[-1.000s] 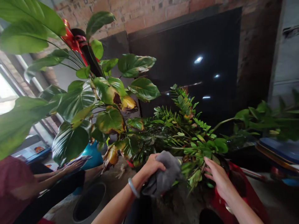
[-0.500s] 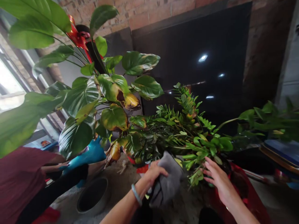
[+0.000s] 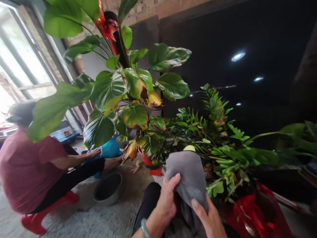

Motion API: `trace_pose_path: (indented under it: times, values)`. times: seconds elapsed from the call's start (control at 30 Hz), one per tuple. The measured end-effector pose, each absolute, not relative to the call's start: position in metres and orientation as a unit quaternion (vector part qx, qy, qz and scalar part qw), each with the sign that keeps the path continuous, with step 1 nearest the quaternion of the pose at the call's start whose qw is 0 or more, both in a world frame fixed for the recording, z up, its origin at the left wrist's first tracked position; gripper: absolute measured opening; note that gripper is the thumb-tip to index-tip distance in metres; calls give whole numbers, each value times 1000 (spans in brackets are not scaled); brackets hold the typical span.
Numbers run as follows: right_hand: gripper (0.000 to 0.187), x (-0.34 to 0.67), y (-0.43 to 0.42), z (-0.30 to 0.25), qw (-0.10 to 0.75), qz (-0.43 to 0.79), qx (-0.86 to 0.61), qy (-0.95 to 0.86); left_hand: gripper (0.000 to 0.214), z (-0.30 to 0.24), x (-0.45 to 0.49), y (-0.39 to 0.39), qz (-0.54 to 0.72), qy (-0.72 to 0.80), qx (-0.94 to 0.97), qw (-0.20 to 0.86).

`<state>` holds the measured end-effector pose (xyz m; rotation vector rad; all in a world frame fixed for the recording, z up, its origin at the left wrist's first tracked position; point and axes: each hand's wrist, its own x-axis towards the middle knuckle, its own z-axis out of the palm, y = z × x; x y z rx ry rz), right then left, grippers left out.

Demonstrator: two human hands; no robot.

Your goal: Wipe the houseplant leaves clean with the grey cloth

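Setting: brick wall (image 3: 173, 6) and a large dark glossy panel (image 3: 247, 39) behind; rough grey floor (image 3: 99, 221) below; window (image 3: 22, 66) at left.

Item 1: grey cloth (image 3: 189, 178), held up low in the middle of the view, long axis roughly upright, draped over something yellowish at its top that cannot be made out.

Item 2: left hand (image 3: 167, 201), fingers curled shut on the cloth's left edge, thumb on its face; bracelet (image 3: 145, 228) at the wrist.

Item 3: right hand (image 3: 210, 218), closed on the cloth's lower right, thumb pressed on the fabric. Both hands touch the cloth; the left grips higher.

Item 4: small-leaved plant (image 3: 218, 145), just behind and to the right of the cloth, in a red-wrapped pot (image 3: 247, 215).

Item 5: broad-leaved plant (image 3: 128, 89), up and to the left, with a red ribbon (image 3: 105, 28).

Item 6: another person in a maroon top (image 3: 27, 172), seated at left, well apart; grey empty pot (image 3: 108, 188) on the floor between.
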<state>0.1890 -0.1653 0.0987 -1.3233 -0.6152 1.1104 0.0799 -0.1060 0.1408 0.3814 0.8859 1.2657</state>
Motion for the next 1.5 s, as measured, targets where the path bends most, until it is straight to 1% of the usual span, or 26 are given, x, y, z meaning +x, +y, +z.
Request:
trace_pose_path:
  times: [0.07,0.13,0.2,0.27,0.33,0.43,0.5,0.6,0.7,0.77,0.83,0.9,0.97,1.0,1.07,1.13,1.2,1.23,1.3,1.43,1.5]
  values:
    - [57,175,-148,119,607,477,-577,-266,59,137,88,-110,546,391,133,728]
    - [55,172,-130,141,639,463,-556,-261,63,142,89,-103,558,397,150,713]
    - [50,175,-112,160,685,442,-512,-270,60,151,83,-87,581,391,254,667]
    - [44,179,-96,168,725,421,-479,-260,53,156,74,-68,578,349,383,630]
    - [41,184,-87,163,734,436,-475,-211,47,151,63,-51,571,336,447,601]
    - [40,189,-93,140,698,493,-505,-117,38,124,44,-36,583,466,369,554]
    - [43,193,-104,129,679,506,-522,-100,31,103,31,-31,568,539,290,550]
    - [48,199,-105,139,686,472,-536,-140,26,84,21,-25,535,550,250,590]
    - [48,200,-80,172,725,409,-518,-197,25,83,28,-18,496,513,289,638]
    - [47,195,-63,185,726,422,-502,-207,28,84,36,-13,459,473,323,680]
    - [45,186,-59,184,694,470,-504,-209,31,82,40,-10,423,430,343,720]
    - [43,179,-73,172,647,511,-523,-218,30,75,36,-9,406,395,348,747]
    - [46,179,-96,160,611,529,-542,-232,30,62,26,-9,416,370,332,761]
    - [47,182,-107,158,606,528,-548,-234,32,55,20,-9,425,359,315,769]
    - [49,192,-116,165,633,492,-557,-219,38,42,10,-9,439,343,271,785]
    - [52,202,-107,180,693,420,-549,-204,42,34,4,-9,441,334,243,797]
    - [52,206,-87,191,738,364,-531,-203,42,30,2,-8,442,322,236,803]
    - [51,203,-78,191,742,362,-527,-202,41,29,3,-8,446,316,234,804]
    - [48,190,-68,180,717,402,-535,-194,39,28,4,-7,449,308,234,805]
    - [46,158,-92,137,596,533,-559,-219,33,25,8,-6,419,280,271,820]
    - [49,155,-108,131,591,532,-554,-246,27,24,9,-5,401,273,292,824]
